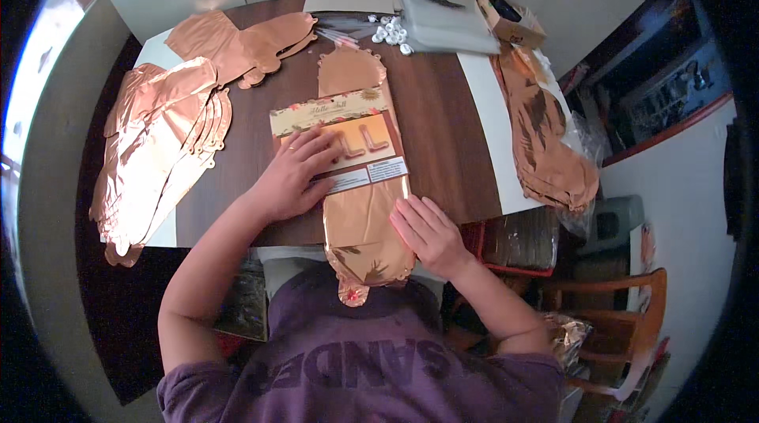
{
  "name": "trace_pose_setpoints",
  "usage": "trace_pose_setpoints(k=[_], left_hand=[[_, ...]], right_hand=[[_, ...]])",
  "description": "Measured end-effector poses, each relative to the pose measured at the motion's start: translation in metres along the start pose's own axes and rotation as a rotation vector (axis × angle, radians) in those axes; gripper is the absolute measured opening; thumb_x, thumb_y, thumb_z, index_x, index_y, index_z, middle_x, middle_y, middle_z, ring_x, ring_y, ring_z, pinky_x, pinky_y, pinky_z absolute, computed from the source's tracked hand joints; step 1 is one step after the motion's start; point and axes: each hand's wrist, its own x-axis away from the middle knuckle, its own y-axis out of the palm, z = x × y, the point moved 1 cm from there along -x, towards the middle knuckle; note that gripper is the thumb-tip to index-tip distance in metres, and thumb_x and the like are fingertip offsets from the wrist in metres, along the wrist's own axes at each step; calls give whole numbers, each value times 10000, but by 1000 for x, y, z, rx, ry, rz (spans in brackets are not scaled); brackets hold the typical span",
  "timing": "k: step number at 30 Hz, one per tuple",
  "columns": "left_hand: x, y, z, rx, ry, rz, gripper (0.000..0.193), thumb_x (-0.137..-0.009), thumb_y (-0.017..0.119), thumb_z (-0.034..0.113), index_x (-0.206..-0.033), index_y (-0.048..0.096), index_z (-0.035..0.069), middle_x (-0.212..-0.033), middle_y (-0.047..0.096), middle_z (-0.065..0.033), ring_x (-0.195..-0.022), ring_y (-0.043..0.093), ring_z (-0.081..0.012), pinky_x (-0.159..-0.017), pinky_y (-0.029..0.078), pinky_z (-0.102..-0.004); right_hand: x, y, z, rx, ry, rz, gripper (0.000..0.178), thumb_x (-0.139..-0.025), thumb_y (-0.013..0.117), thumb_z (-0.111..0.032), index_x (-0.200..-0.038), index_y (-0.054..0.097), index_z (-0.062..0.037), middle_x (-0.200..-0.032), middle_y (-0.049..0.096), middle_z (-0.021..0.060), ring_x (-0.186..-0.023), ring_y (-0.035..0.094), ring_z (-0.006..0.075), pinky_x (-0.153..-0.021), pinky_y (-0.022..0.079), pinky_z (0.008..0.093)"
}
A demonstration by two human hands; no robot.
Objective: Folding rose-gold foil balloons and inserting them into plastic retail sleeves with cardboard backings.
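A flat rose-gold foil balloon lies lengthwise in front of me, its lower end reaching past the table's near edge. Across its middle sits a printed cardboard packaging card with an autumn-leaf top band and a picture of letter balloons. My left hand rests flat on the left side of the card, fingers spread, covering part of the picture. With fingers stretched out, my right hand touches the right edge of the foil below the card. What lies under each palm is hidden.
Stacks of flat rose-gold foil balloons lie at the left, back left and right of the table. Behind the card are white ribbon rolls, thin straws, clear plastic bags and a small cardboard box.
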Motion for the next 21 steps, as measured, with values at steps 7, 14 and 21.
trace_pose_setpoints(k=[7, 14, 21], left_hand=[[-27, 15, 15, 44, 142, -24, 531, -824, 632, 176, -1341, 535, 97, -1391, 490, -175, -1344, 390, -379, -1127, 273, -513], [-22, 19, 15, 31, 198, -44, 533, -803, 644, 195, -1316, 548, 90, -1391, 491, -167, -1336, 409, -357, -1122, 284, -512], [-21, 15, 13, 51, 249, -52, 540, -788, 657, 196, -1304, 555, 71, -1385, 484, -177, -1329, 411, -376, -1126, 285, -523]], right_hand=[[7, 2, 2, -88, -34, 75, 342, -880, 549, -159, -1189, 634, -41, -1314, 575, 137, -1235, 534, 296, -1051, 428, 451], [2, -2, 2, -163, -58, 113, 324, -875, 553, -153, -1160, 637, -22, -1268, 593, 141, -1203, 543, 302, -1029, 443, 462], [-1, 0, -1, -56, 44, 60, 343, -893, 533, -160, -1186, 620, -3, -1296, 575, 154, -1238, 519, 303, -1075, 390, 479]])
